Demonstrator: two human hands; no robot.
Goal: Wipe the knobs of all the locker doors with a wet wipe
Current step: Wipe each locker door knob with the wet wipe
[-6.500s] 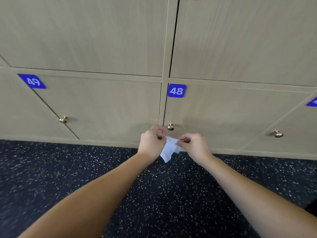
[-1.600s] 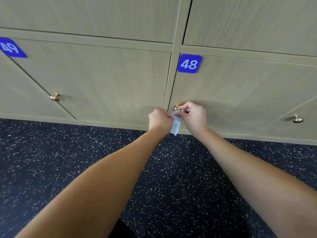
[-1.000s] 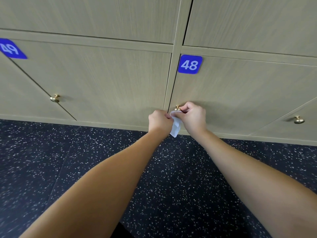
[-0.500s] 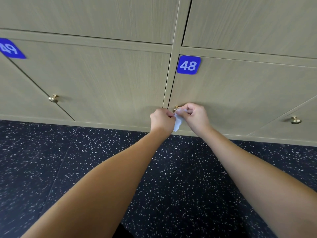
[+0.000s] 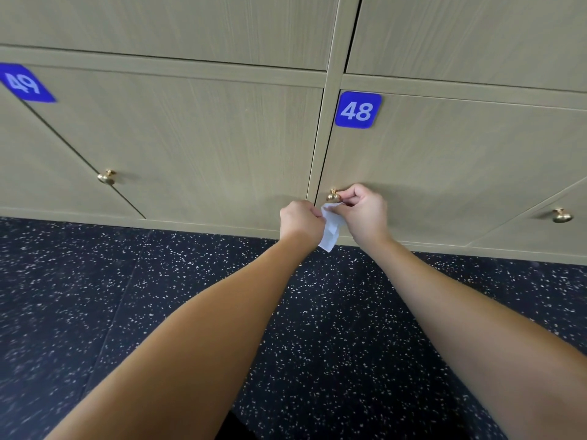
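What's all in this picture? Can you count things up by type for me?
Brass knobs: 3
Blue number plates: 2, 49 and 48
White wet wipe: 1
Hands: 2, left and right
Total: 8

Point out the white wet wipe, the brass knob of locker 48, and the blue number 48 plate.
White wet wipe (image 5: 330, 231): head view, on its hanging lower part.
Round brass knob of locker 48 (image 5: 333, 196): head view, on its rounded head.
Blue number 48 plate (image 5: 358, 110): head view, between its digits.
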